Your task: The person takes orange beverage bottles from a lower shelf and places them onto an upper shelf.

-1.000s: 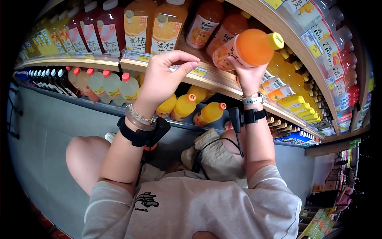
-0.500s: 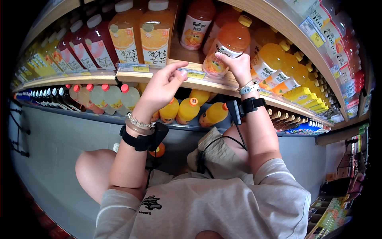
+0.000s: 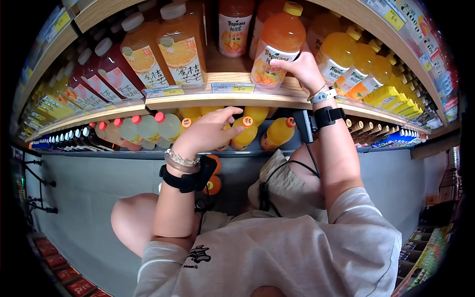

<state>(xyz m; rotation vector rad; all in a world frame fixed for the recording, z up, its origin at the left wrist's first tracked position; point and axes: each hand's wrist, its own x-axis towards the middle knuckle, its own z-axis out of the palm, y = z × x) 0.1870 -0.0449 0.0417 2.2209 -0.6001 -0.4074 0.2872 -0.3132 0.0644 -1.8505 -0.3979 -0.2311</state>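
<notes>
My right hand (image 3: 303, 68) is wrapped round the lower part of an orange juice bottle (image 3: 282, 37) with a yellow cap. The bottle stands upright at the front edge of the upper wooden shelf (image 3: 232, 100). My left hand (image 3: 210, 131) hangs in the air below that shelf's edge, fingers apart and with nothing in it. Just behind it, on the lower shelf, are yellow juice bottles (image 3: 245, 136) with orange caps. To the left of the held bottle, set further back, stands a similar juice bottle (image 3: 235, 34).
Square orange juice bottles (image 3: 180, 54) and dark red ones (image 3: 116, 69) line the upper shelf's left side. Yellow juice bottles (image 3: 339, 54) fill its right. Clear bottles with red caps (image 3: 146, 127) stand below. Two orange round-topped things (image 3: 213, 184) are on the grey floor (image 3: 89, 183) near my knees.
The juice bottle has gone from tilted to upright at the shelf's front, with my right hand still on it. My left hand has dropped from the shelf edge, its fingers now spread.
</notes>
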